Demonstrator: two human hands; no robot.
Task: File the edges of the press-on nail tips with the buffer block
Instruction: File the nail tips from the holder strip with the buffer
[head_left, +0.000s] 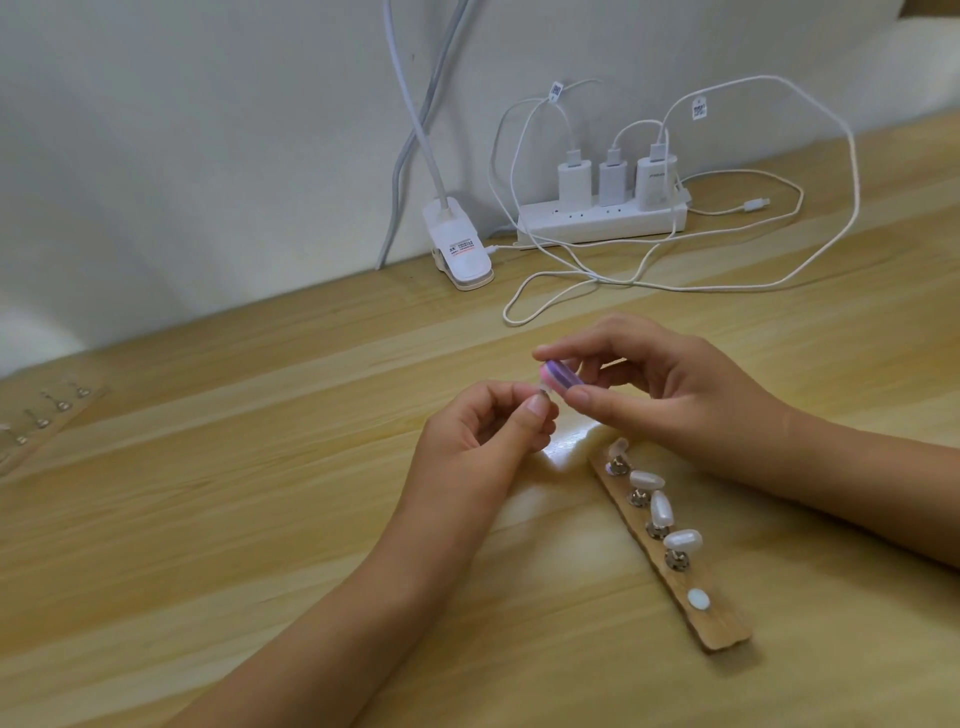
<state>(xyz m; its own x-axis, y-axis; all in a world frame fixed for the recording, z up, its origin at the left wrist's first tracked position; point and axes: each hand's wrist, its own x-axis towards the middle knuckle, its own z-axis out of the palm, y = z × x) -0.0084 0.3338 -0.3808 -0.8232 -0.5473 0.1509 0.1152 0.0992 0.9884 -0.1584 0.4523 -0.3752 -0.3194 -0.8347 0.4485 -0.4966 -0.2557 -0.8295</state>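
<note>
— Right hand (670, 395), what is it doing?
— It is pinching the buffer block (560, 375) beyond the wooden strip's (722, 631) far end. The block's long axis is running sideways, pink end pointing left.
— And the left hand (483, 441)?
— Its curled fingers are pinching a nail tip (543, 392) just under that pink end.

left hand (480, 441) pinching, right hand (675, 395) pinching, held close together

We identify two bare hands, the left hand (483, 436) and the right hand (670, 395), each continuing into a bare forearm that runs uncovered to the frame edge: left forearm (363, 613), right forearm (857, 483). We note short, plain fingernails; the left thumbnail (537, 406) shows most clearly.
</note>
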